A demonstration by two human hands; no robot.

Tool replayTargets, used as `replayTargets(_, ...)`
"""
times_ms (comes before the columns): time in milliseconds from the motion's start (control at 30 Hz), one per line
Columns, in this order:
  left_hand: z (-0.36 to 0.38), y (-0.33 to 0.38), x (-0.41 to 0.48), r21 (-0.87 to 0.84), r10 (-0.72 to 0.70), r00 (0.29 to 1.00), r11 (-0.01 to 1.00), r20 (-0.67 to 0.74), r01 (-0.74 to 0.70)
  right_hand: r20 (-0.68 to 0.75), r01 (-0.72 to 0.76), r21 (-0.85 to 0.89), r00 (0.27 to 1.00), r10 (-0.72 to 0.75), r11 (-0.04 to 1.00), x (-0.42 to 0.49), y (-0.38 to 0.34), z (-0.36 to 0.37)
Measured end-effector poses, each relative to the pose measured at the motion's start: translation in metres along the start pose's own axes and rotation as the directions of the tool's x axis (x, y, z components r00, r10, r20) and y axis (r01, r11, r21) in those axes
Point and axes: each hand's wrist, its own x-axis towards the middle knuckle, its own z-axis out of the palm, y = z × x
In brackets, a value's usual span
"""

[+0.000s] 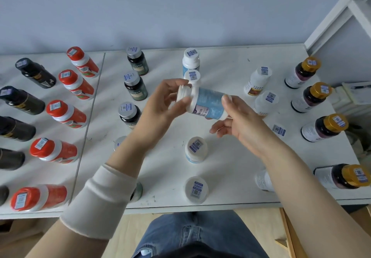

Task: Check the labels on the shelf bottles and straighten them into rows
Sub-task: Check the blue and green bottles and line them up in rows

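I hold a white bottle with a light blue label [207, 103] sideways above the white shelf top [226, 169], its label turned up toward me. My left hand [160, 107] grips the cap end. My right hand [239, 121] pinches the bottom end between thumb and fingers. Other white-capped blue-label bottles stand in a column beneath: one at the back [191, 60], one just behind the held bottle [192, 76], and two nearer me [196, 149], [196, 189].
Dark green bottles with silver caps [136, 60] stand in a column to the left. Red-capped bottles [76, 84] and black bottles [35, 72] fill the left panel. White bottles [258, 80] and gold-capped dark bottles [313, 96] stand on the right. A white frame [345, 11] rises at the far right.
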Motion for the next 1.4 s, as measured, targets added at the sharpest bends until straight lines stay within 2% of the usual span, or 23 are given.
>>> replayTargets(33,0.001,0.001,-0.003,-0.065,-0.017,1.000,0.998,0.005,0.018,0.041,0.023,0.073,0.999,-0.026,0.997,-0.001,0.000,-0.001)
replayTargets(100,0.003,0.002,-0.006,-0.114,-0.052,0.998,0.992,0.021,0.054,0.065,0.122,0.102,0.989,-0.129,0.987,-0.001,0.002,-0.003)
replayTargets(200,0.003,0.005,-0.005,-0.077,-0.062,0.998,0.995,-0.023,0.060,0.106,0.284,0.055,0.951,-0.289,0.957,-0.003,0.005,-0.003)
replayTargets(300,0.002,0.008,-0.004,-0.037,-0.046,0.997,0.998,-0.056,0.044,0.088,0.344,0.061,0.933,-0.348,0.937,-0.004,0.007,0.000)
replayTargets(367,0.000,0.010,-0.005,-0.033,-0.006,1.000,0.999,-0.019,0.006,0.050,0.281,0.123,0.956,-0.289,0.952,-0.003,0.006,0.002)
replayTargets(467,-0.001,0.010,-0.009,-0.007,0.044,0.996,0.999,0.083,-0.044,0.087,0.115,0.229,0.987,-0.138,0.967,-0.003,0.007,-0.002)
replayTargets(533,0.001,0.009,-0.009,0.008,0.016,0.996,1.000,0.092,-0.017,0.103,0.160,0.168,0.979,-0.179,0.973,-0.006,0.008,-0.005)
replayTargets(667,0.005,0.008,-0.006,-0.009,-0.022,1.000,1.000,0.014,0.022,0.129,0.286,0.085,0.947,-0.296,0.954,-0.012,0.008,-0.005)
replayTargets(833,0.002,0.008,-0.007,-0.116,0.048,0.998,0.992,0.039,-0.044,0.067,0.249,0.159,0.963,-0.262,0.956,-0.013,0.010,-0.008)
replayTargets(933,0.003,0.006,-0.010,-0.152,0.083,0.995,0.986,0.046,-0.075,0.090,0.231,0.184,0.964,-0.250,0.956,-0.017,0.009,-0.011)
replayTargets(1000,0.004,0.002,-0.010,-0.211,0.055,0.998,0.976,0.022,-0.049,0.047,0.247,0.137,0.966,-0.255,0.959,-0.019,0.007,-0.008)
replayTargets(1067,0.007,-0.001,-0.009,-0.298,-0.035,0.999,0.954,0.001,0.034,-0.048,0.290,0.045,0.957,-0.288,0.956,-0.021,0.002,0.000)
replayTargets(1133,0.010,-0.002,-0.007,-0.369,-0.150,0.988,0.917,0.029,0.150,-0.167,0.326,-0.129,0.924,-0.345,0.936,-0.024,-0.003,0.009)
replayTargets(1200,0.012,-0.003,-0.003,-0.418,-0.212,0.975,0.882,0.064,0.219,-0.230,0.346,-0.368,0.866,-0.445,0.863,-0.023,-0.004,0.015)
replayTargets(1300,0.012,0.001,0.006,-0.366,-0.201,0.979,0.910,0.023,0.196,-0.176,0.352,-0.632,0.802,-0.570,0.690,-0.020,0.007,0.020)
replayTargets(1400,0.010,0.006,0.017,-0.238,-0.172,0.985,0.957,-0.011,0.164,-0.196,0.332,-0.669,0.784,-0.589,0.665,-0.017,0.015,0.024)
